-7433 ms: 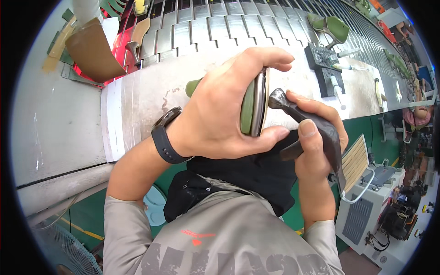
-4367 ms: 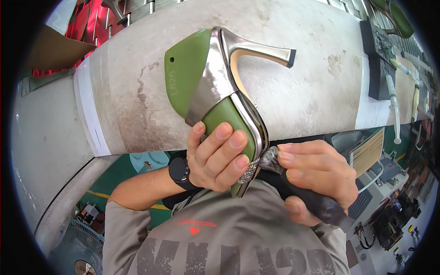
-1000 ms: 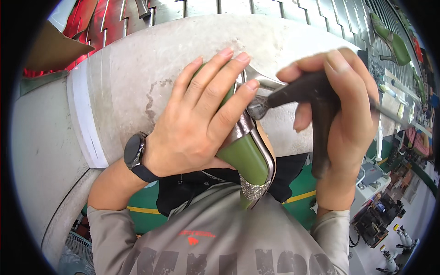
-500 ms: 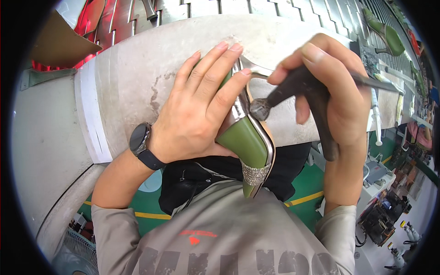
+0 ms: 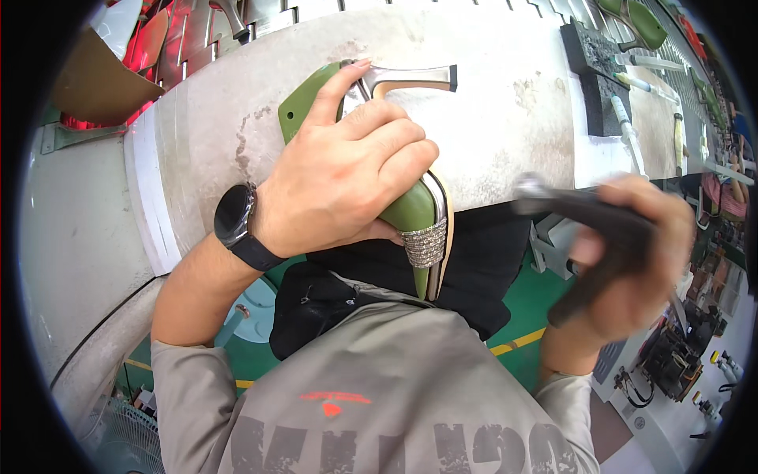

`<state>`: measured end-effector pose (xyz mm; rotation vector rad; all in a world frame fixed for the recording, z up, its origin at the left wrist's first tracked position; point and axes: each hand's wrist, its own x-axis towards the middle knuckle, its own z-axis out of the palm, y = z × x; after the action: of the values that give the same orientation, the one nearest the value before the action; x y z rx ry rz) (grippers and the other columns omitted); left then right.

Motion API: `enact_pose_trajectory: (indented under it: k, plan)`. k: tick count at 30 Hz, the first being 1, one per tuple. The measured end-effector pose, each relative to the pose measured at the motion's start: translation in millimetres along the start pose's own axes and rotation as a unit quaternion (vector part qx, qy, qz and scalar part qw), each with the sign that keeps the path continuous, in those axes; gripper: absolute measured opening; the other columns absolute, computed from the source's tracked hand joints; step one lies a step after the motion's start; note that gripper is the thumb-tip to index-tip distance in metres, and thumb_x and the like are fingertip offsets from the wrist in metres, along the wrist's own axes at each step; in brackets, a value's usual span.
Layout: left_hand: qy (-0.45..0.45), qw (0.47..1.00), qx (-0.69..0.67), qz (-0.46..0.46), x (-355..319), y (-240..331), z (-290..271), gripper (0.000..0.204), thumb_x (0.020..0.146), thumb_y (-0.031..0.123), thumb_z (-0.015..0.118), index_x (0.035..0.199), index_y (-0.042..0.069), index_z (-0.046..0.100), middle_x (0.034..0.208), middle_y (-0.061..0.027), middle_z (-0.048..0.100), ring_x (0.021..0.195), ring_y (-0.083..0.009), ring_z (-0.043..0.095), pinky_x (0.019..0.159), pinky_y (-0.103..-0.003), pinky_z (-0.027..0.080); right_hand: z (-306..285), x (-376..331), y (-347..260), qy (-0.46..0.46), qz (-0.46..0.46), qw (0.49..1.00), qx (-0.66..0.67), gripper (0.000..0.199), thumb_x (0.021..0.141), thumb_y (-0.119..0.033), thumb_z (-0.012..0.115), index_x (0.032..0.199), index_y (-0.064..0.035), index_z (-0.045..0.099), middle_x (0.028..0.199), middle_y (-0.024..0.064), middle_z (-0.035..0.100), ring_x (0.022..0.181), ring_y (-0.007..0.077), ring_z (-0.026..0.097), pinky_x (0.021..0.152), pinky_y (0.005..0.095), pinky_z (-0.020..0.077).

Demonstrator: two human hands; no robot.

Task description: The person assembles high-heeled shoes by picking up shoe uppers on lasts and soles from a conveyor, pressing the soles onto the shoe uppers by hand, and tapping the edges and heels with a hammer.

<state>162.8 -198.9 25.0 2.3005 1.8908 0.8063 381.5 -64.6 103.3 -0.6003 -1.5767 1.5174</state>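
A green high-heeled shoe (image 5: 412, 212) with a silver heel and a glittering toe band lies across the edge of a pale workbench (image 5: 505, 118), toe pointing toward me. My left hand (image 5: 347, 170) is wrapped over the shoe's middle and grips it; a black watch sits on that wrist. Off to the right, apart from the shoe, my right hand (image 5: 632, 261) grasps a dark hand tool (image 5: 588, 229) with a small round metal head; the hand and tool are blurred.
A black foam block (image 5: 596, 71) and several pen-like tools lie at the bench's right end. Another green shoe (image 5: 632, 20) rests on a slatted rack behind. Brown cardboard (image 5: 95, 79) and red items sit at the upper left. Machines stand on the floor at the lower right.
My right hand has pulled the tool away from the shoe, down and to the right. My left hand has shifted the shoe so its heel shows on the bench.
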Motion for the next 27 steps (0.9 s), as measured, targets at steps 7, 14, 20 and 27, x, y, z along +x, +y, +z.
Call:
enact_pose_trajectory:
  k: [7,14,20,27]
  plan:
    - [0.003,1.000,0.017,0.013,3,1,2,0.075,0.046,0.024,0.093,0.115,0.010,0.066,0.108,-0.0044,0.068,0.108,-0.0249,0.066,0.121,-0.061,0.030,26,-2,23,-0.087,0.126,0.988,-0.004,0.036,0.108,-0.026,0.046,0.107,0.0041,0.065,0.093,0.0222,0.073,0.056,0.0120,0.055,0.055,0.0212,0.0456]
    - [0.019,1.000,0.013,0.009,3,1,5,0.073,0.048,0.022,0.094,0.114,0.011,0.066,0.106,-0.0035,0.069,0.106,-0.0253,0.067,0.121,-0.060,0.031,-7,8,-1,-0.045,-0.025,0.997,0.051,0.045,0.110,-0.032,0.040,0.117,0.0059,0.064,0.106,0.0210,0.073,0.056,0.0085,0.052,0.052,0.0209,0.0423]
    - [0.037,0.999,0.029,0.010,1,0,5,0.073,0.047,0.024,0.095,0.113,0.012,0.065,0.106,-0.0031,0.069,0.105,-0.0262,0.067,0.120,-0.061,0.032,22,-33,25,-0.041,0.118,0.992,-0.015,0.039,0.107,-0.028,0.047,0.100,0.0052,0.066,0.099,0.0241,0.074,0.050,0.0105,0.049,0.051,0.0231,0.0420]
    - [0.038,0.999,0.019,0.007,5,3,7,0.071,0.049,0.025,0.095,0.112,0.011,0.065,0.106,-0.0030,0.069,0.105,-0.0264,0.067,0.120,-0.060,0.032,1,-37,-2,-0.022,-0.051,0.993,0.100,0.043,0.109,-0.030,0.042,0.111,0.0058,0.066,0.096,0.0179,0.070,0.056,0.0101,0.052,0.068,0.0290,0.0542]
